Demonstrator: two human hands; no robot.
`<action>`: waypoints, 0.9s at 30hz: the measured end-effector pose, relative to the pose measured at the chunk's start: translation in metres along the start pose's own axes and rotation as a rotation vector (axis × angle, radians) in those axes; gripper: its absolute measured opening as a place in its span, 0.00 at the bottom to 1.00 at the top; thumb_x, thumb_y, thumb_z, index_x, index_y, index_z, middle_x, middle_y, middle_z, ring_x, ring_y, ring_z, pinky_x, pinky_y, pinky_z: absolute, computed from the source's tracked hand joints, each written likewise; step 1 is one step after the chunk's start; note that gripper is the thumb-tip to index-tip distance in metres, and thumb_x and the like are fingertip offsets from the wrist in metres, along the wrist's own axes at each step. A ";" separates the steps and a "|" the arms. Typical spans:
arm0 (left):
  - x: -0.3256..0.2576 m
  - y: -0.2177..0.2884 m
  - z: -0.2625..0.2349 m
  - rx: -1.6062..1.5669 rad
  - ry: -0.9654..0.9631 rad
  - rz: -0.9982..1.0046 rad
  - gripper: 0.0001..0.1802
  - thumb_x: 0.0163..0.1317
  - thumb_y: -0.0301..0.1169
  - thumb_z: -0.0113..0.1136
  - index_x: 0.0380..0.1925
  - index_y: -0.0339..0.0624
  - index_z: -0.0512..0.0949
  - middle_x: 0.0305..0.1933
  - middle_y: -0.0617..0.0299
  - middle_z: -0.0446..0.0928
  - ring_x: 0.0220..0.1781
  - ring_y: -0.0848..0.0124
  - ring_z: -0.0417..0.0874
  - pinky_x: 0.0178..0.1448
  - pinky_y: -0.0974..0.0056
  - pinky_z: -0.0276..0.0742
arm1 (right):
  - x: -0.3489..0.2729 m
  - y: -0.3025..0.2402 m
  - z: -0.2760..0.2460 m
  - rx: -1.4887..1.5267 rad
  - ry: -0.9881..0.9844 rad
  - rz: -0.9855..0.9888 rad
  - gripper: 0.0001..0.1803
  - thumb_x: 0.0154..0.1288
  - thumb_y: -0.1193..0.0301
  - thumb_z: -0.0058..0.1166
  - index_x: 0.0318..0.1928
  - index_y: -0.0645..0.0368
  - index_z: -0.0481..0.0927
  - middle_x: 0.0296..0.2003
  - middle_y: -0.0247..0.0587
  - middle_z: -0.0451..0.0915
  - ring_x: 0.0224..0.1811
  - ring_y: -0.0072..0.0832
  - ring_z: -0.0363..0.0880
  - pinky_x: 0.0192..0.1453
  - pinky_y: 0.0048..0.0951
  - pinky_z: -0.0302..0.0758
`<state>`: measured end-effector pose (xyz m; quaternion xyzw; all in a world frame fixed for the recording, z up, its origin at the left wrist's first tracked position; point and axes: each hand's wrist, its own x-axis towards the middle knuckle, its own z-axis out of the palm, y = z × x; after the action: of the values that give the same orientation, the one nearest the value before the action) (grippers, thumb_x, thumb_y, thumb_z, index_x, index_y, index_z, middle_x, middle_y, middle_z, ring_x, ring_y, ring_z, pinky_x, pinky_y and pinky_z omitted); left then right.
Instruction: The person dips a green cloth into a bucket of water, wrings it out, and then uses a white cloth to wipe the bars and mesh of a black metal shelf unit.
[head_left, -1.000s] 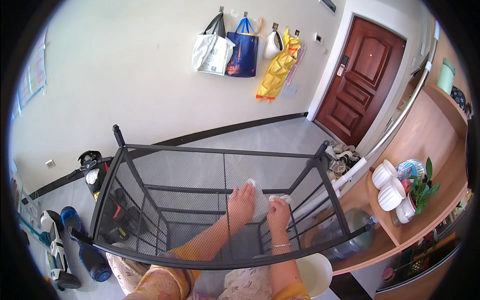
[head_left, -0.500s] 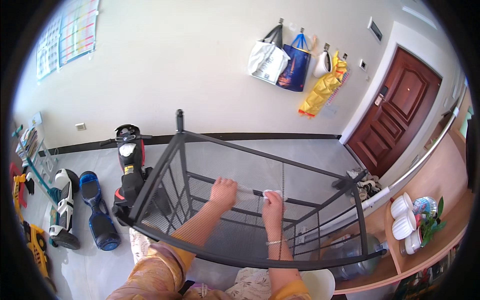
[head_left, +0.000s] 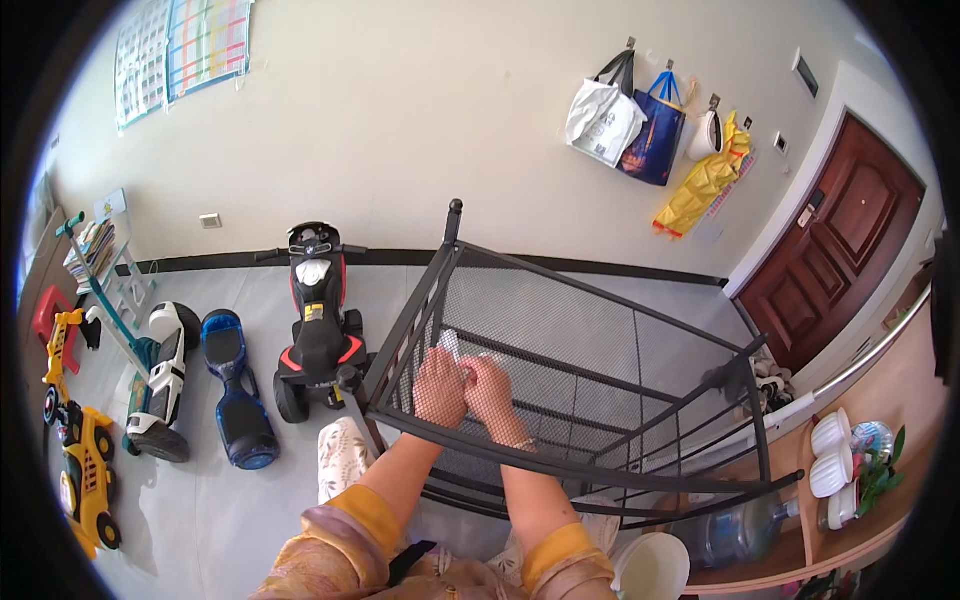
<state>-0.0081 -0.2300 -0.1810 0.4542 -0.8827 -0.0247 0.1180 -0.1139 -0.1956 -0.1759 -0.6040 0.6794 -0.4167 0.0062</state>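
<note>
Both hands are seen through the top mesh of a black metal rack (head_left: 600, 300), near its left end. My left hand (head_left: 440, 388) is closed, and a small crumpled white wipe (head_left: 449, 343) sticks out above its fingers. Right beside it, touching or almost touching, is my right hand (head_left: 487, 387), closed with its fingertips at the same white wipe. The mesh and the fingers hide much of the wipe. My forearms pass beneath the rack's near rail (head_left: 540, 462).
Left on the floor stand a ride-on motorcycle (head_left: 318, 330), a blue hoverboard (head_left: 238, 390), a white self-balancing scooter (head_left: 165, 390) and a yellow toy truck (head_left: 88, 470). On the right are a wooden shelf (head_left: 850, 545), a water jug (head_left: 735, 535) and a white bucket (head_left: 650, 568).
My hands were apart, the right one holding the white wipe; now they are together toward the rack's left end. The view has shifted, so the rack appears farther right.
</note>
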 end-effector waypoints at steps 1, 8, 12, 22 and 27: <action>-0.008 -0.003 0.008 0.025 0.042 0.004 0.31 0.68 0.40 0.41 0.65 0.26 0.61 0.72 0.41 0.57 0.75 0.50 0.55 0.76 0.53 0.51 | -0.005 -0.006 -0.004 0.016 -0.030 -0.034 0.12 0.56 0.80 0.51 0.41 0.62 0.81 0.32 0.45 0.80 0.32 0.36 0.79 0.38 0.35 0.77; -0.094 -0.003 -0.030 0.065 -0.057 0.287 0.28 0.63 0.39 0.48 0.58 0.29 0.71 0.69 0.42 0.62 0.74 0.46 0.56 0.75 0.48 0.51 | -0.077 -0.048 -0.054 0.092 -0.320 0.031 0.11 0.57 0.77 0.51 0.42 0.60 0.79 0.39 0.50 0.79 0.40 0.48 0.78 0.42 0.42 0.76; -0.122 -0.003 -0.064 -0.011 -0.172 0.342 0.29 0.63 0.40 0.48 0.60 0.31 0.69 0.69 0.46 0.63 0.74 0.50 0.57 0.75 0.50 0.50 | -0.118 -0.068 -0.079 0.154 -0.263 -0.048 0.10 0.58 0.77 0.51 0.41 0.60 0.78 0.38 0.51 0.79 0.42 0.52 0.77 0.47 0.46 0.75; -0.122 -0.012 -0.054 -0.145 -0.059 0.358 0.28 0.62 0.36 0.47 0.58 0.28 0.70 0.66 0.41 0.65 0.71 0.50 0.64 0.72 0.53 0.59 | -0.083 0.011 -0.095 -0.110 -0.086 0.041 0.09 0.58 0.74 0.55 0.39 0.63 0.82 0.37 0.49 0.80 0.39 0.45 0.79 0.46 0.40 0.77; -0.125 -0.016 -0.053 -0.242 0.081 0.367 0.26 0.54 0.31 0.50 0.53 0.31 0.74 0.62 0.44 0.71 0.68 0.51 0.68 0.69 0.53 0.65 | -0.101 0.011 -0.108 -0.166 -0.206 -0.013 0.07 0.57 0.74 0.55 0.35 0.61 0.82 0.36 0.48 0.80 0.40 0.45 0.79 0.45 0.41 0.77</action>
<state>0.0873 -0.1349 -0.1551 0.2692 -0.9357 -0.0905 0.2094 -0.1514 -0.0529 -0.1617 -0.6464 0.7033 -0.2951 0.0234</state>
